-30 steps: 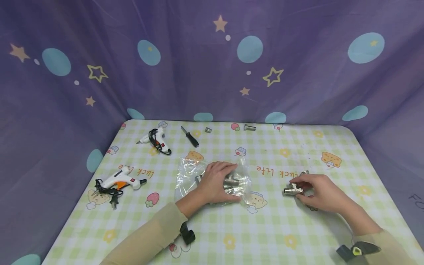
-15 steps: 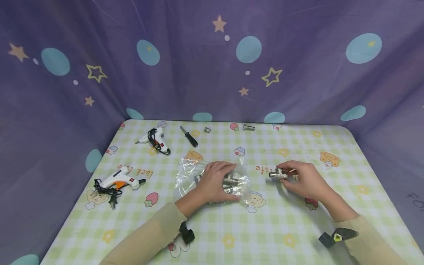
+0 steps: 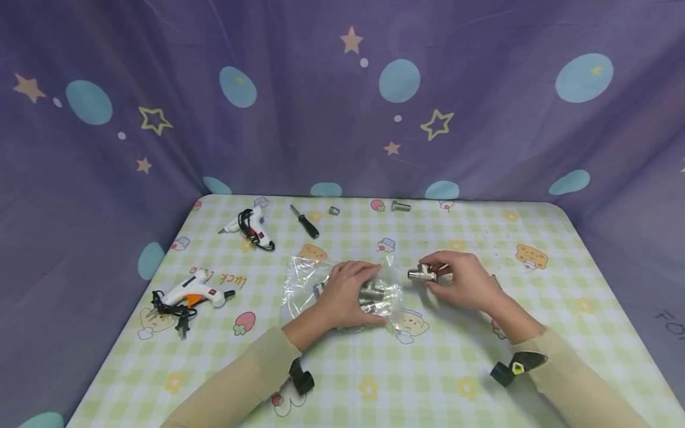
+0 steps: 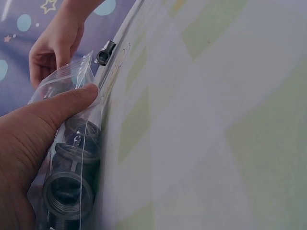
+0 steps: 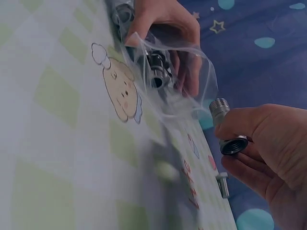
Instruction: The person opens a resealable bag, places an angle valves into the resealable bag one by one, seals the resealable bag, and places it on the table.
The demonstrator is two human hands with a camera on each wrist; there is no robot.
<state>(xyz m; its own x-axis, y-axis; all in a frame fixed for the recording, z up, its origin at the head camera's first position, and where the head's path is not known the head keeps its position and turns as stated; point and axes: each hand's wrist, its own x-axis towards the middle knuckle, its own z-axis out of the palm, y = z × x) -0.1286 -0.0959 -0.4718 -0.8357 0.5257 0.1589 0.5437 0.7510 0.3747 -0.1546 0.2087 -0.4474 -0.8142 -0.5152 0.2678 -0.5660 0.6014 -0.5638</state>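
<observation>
On the table a clear plastic bag (image 3: pixel 299 285) holds several metal pipe fittings (image 4: pixel 68 194). My left hand (image 3: pixel 348 297) grips this bag from above, its thumb on one side and its fingers on the other. The bag's mouth (image 5: pixel 192 50) gapes toward the right hand. Just right of the bag, my right hand (image 3: pixel 462 279) pinches a silver tee pipe fitting (image 3: pixel 421 273) between thumb and fingers. The fitting's threaded end (image 5: pixel 219 106) points at the bag, apart from it. Another metal fitting (image 4: pixel 104 53) lies on the table, mostly hidden behind the right hand in the head view.
Two white glue guns, one nearer (image 3: pixel 195 292) and one farther back (image 3: pixel 255 227), lie at the left with wound cords. A black-handled screwdriver (image 3: pixel 306 223), a small metal sleeve (image 3: pixel 334 210) and a bolt (image 3: pixel 401 206) lie toward the back edge, before a purple curtain (image 3: pixel 321 119).
My right hand has lifted the tee pipe fitting off the table at the right and carried it left, close to the bag's mouth. The left hand has stayed on the bag.
</observation>
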